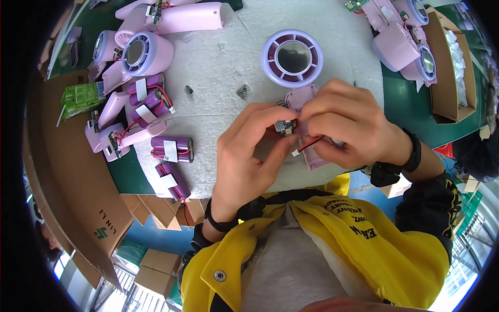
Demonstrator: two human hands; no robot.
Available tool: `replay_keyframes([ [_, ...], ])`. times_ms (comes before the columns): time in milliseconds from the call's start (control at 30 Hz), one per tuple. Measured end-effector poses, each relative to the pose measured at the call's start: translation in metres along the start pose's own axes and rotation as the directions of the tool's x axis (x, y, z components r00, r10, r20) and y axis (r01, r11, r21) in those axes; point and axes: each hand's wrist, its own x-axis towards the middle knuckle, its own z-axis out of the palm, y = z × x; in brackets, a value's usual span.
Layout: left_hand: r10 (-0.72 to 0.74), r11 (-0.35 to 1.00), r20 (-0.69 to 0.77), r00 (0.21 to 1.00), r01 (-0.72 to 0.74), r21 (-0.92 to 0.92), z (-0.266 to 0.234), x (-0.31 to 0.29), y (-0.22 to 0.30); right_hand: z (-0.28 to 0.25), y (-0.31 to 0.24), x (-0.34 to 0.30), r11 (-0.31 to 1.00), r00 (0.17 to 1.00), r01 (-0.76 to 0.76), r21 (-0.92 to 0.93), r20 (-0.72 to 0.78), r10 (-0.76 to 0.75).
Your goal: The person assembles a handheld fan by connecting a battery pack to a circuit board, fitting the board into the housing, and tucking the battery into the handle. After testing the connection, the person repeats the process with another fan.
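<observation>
My left hand [248, 156] and my right hand [349, 125] meet over a pink plastic handle shell [303, 98] held above the white foam pad [218, 67]. My left fingers pinch a small circuit board [285, 126] at the shell's opening. My right hand wraps the shell's body, and a red and black wire [310, 143] with a white plug hangs out below it. A round lilac fan head [291, 57] with a shiny centre lies on the pad just beyond my hands.
Purple battery packs [172, 148] with red wires lie at the pad's left edge beside pink shells [112, 136] and another fan head [145, 53]. More pink parts [397, 44] sit at top right next to a cardboard box [449, 67]. Flat cardboard [67, 171] lies at left.
</observation>
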Motion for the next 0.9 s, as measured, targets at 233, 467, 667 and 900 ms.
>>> replay_keyframes([
  [233, 0.101, 0.992, 0.036, 0.994, -0.103, 0.075, -0.01, 0.001, -0.006, -0.009, 0.001, 0.007, 0.995, 0.995, -0.036, -0.096, -0.097, 0.027],
  [467, 0.07, 0.997, 0.011, 0.998, -0.069, -0.034, -0.006, 0.001, -0.006, -0.006, -0.002, 0.0, 0.982, 0.983, -0.185, -0.045, -0.02, 0.184],
  [667, 0.072, 0.996, 0.059, 0.996, -0.069, -0.054, -0.01, 0.001, -0.006, -0.009, 0.0, -0.004, 0.997, 0.997, -0.077, -0.029, -0.015, 0.076],
  [900, 0.122, 0.99, 0.092, 0.988, -0.116, -0.075, -0.011, 0.003, -0.004, -0.008, 0.001, -0.003, 0.99, 0.995, 0.095, -0.1, -0.022, -0.098],
])
